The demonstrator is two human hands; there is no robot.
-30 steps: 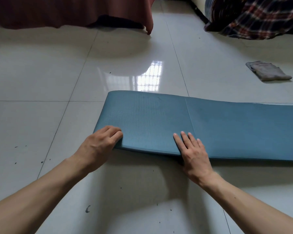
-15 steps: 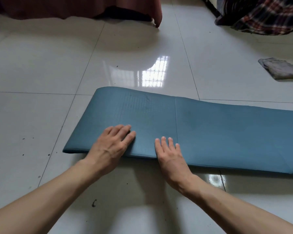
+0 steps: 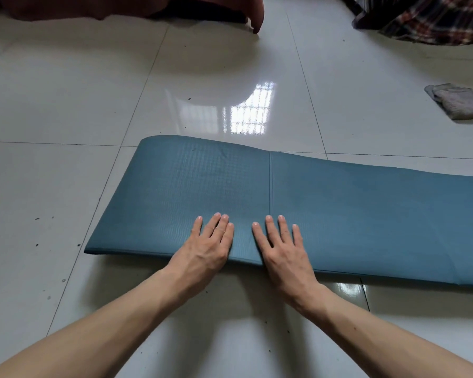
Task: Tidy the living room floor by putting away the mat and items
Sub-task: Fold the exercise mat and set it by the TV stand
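Bare tiled floor (image 3: 66,105) is lying open left of and beyond the folded blue mat (image 3: 339,214). A grey rag (image 3: 459,102) is sitting by the floor's right edge, with a maroon cloth (image 3: 120,6) and plaid blanket (image 3: 434,20) closing off the far edge.

My left hand (image 3: 208,248) and right hand (image 3: 283,251) lie flat, palms down, side by side but not touching. My fingers (image 3: 271,227) are straight and slightly spread, pointing away from me. Both bare forearms reach forward, converging toward the wrists.
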